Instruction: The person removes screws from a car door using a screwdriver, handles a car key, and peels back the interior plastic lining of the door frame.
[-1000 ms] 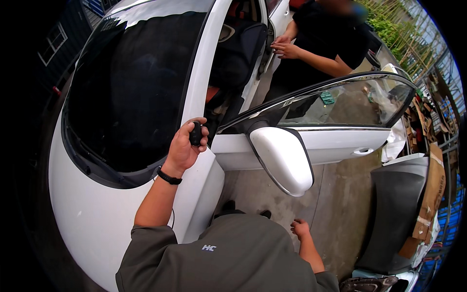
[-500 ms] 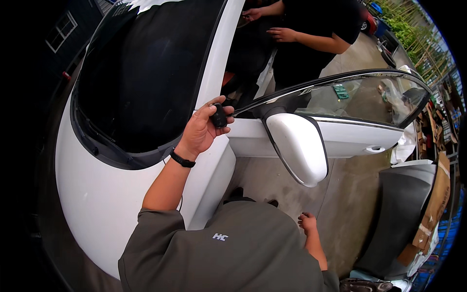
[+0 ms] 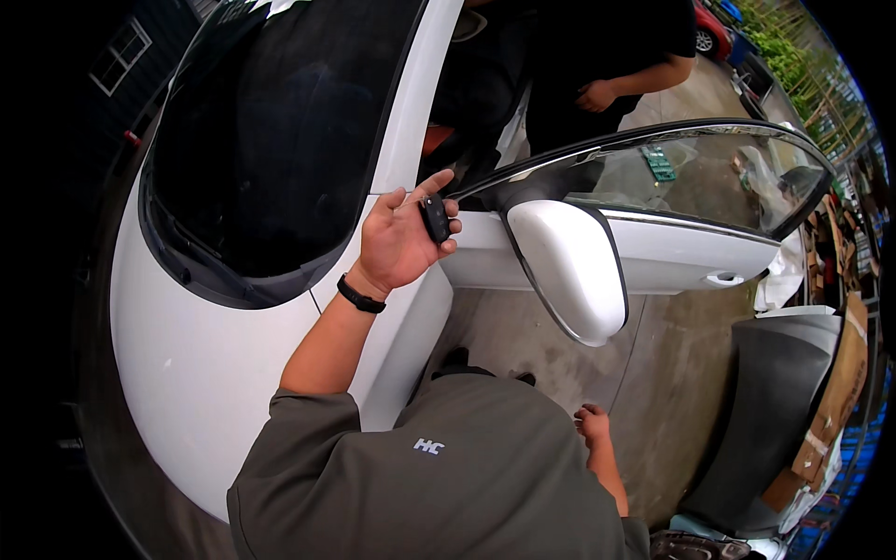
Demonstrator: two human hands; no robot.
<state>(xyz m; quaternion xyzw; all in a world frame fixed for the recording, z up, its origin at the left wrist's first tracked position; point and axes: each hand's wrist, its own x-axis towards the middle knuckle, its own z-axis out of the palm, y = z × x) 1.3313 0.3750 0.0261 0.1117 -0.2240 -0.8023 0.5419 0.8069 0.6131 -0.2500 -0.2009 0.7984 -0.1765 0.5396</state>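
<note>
A black car key fob (image 3: 435,218) rests across the fingers of my left hand (image 3: 398,241), palm up. The fingertips curl round its edge, while the thumb and index finger stand away from it. The hand is just in front of the hinge end of an open white car door (image 3: 653,252), near its white wing mirror (image 3: 569,271). A dark band (image 3: 360,295) circles that wrist. My right hand (image 3: 592,423) hangs low at my side with loosely bent fingers slightly apart, and no object shows in it.
The white car's bonnet (image 3: 205,373) and dark windscreen (image 3: 280,140) lie to the left. Beyond the door stands a person in black (image 3: 607,47) beside the cabin. A dark curved panel (image 3: 775,373) and cardboard (image 3: 831,401) lean at right. A green case (image 3: 660,163) shows through the door glass.
My left thumb has lifted off the key fob and the hand has opened flatter, shifting slightly right. The other person's arm has moved up and right. My right hand has hardly moved.
</note>
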